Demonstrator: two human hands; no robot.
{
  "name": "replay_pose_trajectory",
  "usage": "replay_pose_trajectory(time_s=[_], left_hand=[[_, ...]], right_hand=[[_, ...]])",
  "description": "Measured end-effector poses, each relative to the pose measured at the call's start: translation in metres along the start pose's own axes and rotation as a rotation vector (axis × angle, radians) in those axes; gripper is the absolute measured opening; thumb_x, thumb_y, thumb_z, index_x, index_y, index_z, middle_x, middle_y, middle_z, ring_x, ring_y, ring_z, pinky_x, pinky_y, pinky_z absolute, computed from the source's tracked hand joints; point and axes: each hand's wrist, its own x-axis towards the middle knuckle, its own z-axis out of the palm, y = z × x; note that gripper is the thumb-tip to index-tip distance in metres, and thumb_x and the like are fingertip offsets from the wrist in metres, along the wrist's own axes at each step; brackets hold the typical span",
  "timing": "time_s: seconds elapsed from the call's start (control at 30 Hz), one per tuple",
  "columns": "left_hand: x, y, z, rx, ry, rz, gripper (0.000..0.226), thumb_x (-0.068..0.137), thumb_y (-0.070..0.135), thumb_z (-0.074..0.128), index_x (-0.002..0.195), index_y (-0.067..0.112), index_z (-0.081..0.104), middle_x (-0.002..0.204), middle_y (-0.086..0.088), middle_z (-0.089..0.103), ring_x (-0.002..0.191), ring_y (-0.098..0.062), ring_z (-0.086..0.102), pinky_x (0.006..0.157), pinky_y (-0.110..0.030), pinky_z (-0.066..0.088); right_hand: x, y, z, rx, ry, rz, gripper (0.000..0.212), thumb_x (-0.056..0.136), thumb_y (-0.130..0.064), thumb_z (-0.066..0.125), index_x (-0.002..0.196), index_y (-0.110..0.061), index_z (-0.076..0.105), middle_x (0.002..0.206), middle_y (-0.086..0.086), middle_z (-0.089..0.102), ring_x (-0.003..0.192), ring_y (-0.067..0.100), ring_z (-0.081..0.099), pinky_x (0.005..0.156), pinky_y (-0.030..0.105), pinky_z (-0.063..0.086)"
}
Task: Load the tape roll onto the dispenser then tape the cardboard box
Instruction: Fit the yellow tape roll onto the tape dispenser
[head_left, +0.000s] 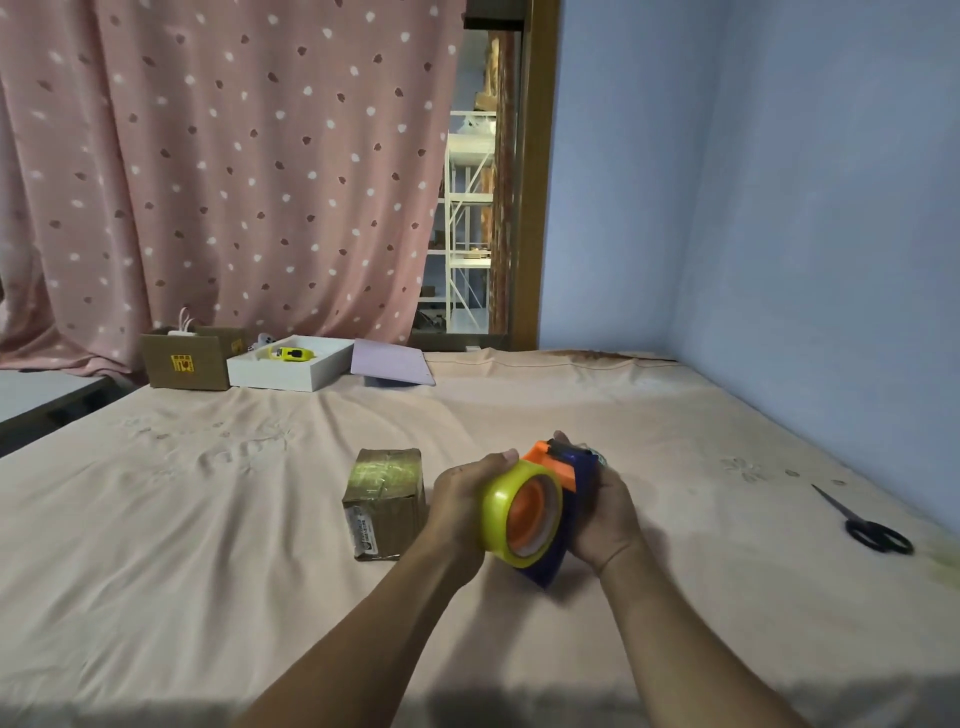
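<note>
A yellowish clear tape roll (497, 512) sits around the orange hub of a blue and orange tape dispenser (570, 480), held above the bed a little right of centre. My left hand (460, 499) grips the roll from the left, thumb on its top edge. My right hand (608, 512) clasps the dispenser's blue body from the right. A small cardboard box (385, 501) with tape across its top stands on the sheet just left of my left hand, not touched.
Black scissors (865, 525) lie on the sheet at the right, near the blue wall. At the far end of the bed stand an open brown carton (187, 364), a white tray (291, 371) holding a yellow item, and a lilac lid (389, 364).
</note>
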Motion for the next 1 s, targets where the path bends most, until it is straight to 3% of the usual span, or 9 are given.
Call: replay_pose_trajectory(time_s=[0.1,0.27,0.37,0.43,0.57,0.67,0.77,0.9,1.0], left_hand=[[0.000,0.004,-0.001,0.018,-0.008,0.014,0.034,0.054,0.035,0.086,0.073,0.009,0.077,0.069,-0.012,0.069,0.059,-0.024,0.064,0.061,-0.029,0.051],[-0.003,0.011,-0.003,0.053,-0.066,0.054,0.025,0.066,0.028,0.077,0.073,0.004,0.074,0.063,-0.009,0.069,0.051,-0.019,0.065,0.050,-0.023,0.051],[-0.005,0.015,-0.001,0.040,-0.106,0.069,0.021,0.069,0.029,0.074,0.070,0.008,0.072,0.060,-0.005,0.066,0.049,-0.016,0.062,0.048,-0.021,0.049],[-0.003,0.019,0.000,0.034,-0.112,0.075,0.022,0.070,0.032,0.073,0.071,0.010,0.072,0.063,-0.005,0.066,0.052,-0.016,0.062,0.051,-0.022,0.049],[0.002,0.023,0.002,0.030,-0.096,0.074,0.032,0.060,0.039,0.082,0.073,0.011,0.076,0.079,-0.015,0.068,0.068,-0.027,0.063,0.072,-0.034,0.051],[0.005,0.023,0.004,-0.025,-0.049,0.046,0.040,0.054,0.043,0.086,0.076,0.011,0.077,0.092,-0.022,0.065,0.085,-0.034,0.061,0.084,-0.045,0.048],[0.009,0.022,0.004,-0.060,-0.009,0.029,0.064,0.043,0.047,0.095,0.089,0.007,0.075,0.097,-0.025,0.066,0.089,-0.036,0.062,0.086,-0.048,0.048],[0.009,0.019,0.004,-0.111,0.034,0.046,0.095,0.039,0.054,0.095,0.109,-0.006,0.074,0.111,-0.035,0.069,0.094,-0.039,0.065,0.096,-0.057,0.052],[0.007,0.019,0.007,-0.083,0.125,0.100,0.084,0.044,0.056,0.094,0.103,-0.001,0.078,0.116,-0.036,0.071,0.090,-0.037,0.068,0.099,-0.062,0.052]], right_hand=[[-0.001,0.006,0.002,0.038,-0.005,-0.067,0.039,0.096,-0.038,0.052,0.126,-0.021,0.071,0.109,0.012,0.075,0.100,0.033,0.069,0.097,0.050,0.049],[-0.006,0.008,-0.008,0.097,-0.126,-0.115,0.050,0.093,-0.048,0.056,0.127,-0.013,0.070,0.127,0.012,0.070,0.116,0.035,0.064,0.112,0.052,0.038],[-0.012,0.008,-0.008,0.006,-0.165,-0.148,0.072,0.087,-0.070,0.048,0.118,-0.012,0.076,0.120,0.014,0.073,0.108,0.036,0.069,0.103,0.050,0.047],[-0.017,0.010,-0.004,-0.070,-0.209,-0.119,0.076,0.082,-0.075,0.049,0.118,-0.014,0.077,0.119,0.016,0.073,0.107,0.038,0.070,0.097,0.052,0.052],[-0.023,0.010,0.000,-0.146,-0.360,-0.076,0.085,0.065,-0.059,0.086,0.133,-0.010,0.066,0.131,0.021,0.066,0.119,0.042,0.063,0.103,0.056,0.048],[-0.024,0.006,0.008,-0.156,-0.420,0.001,0.082,0.060,-0.033,0.098,0.131,-0.008,0.067,0.131,0.021,0.066,0.120,0.040,0.063,0.102,0.053,0.050],[-0.027,0.006,0.017,-0.232,-0.449,0.051,0.066,0.059,-0.009,0.096,0.121,-0.005,0.073,0.123,0.021,0.069,0.112,0.038,0.068,0.095,0.049,0.056],[-0.027,0.008,0.035,-0.337,-0.347,0.043,0.052,0.055,-0.006,0.092,0.106,-0.007,0.080,0.110,0.019,0.074,0.100,0.032,0.073,0.085,0.044,0.061],[-0.027,0.013,0.047,-0.392,-0.204,0.016,0.039,0.065,-0.002,0.067,0.103,-0.007,0.077,0.096,0.014,0.078,0.086,0.027,0.076,0.074,0.039,0.063]])
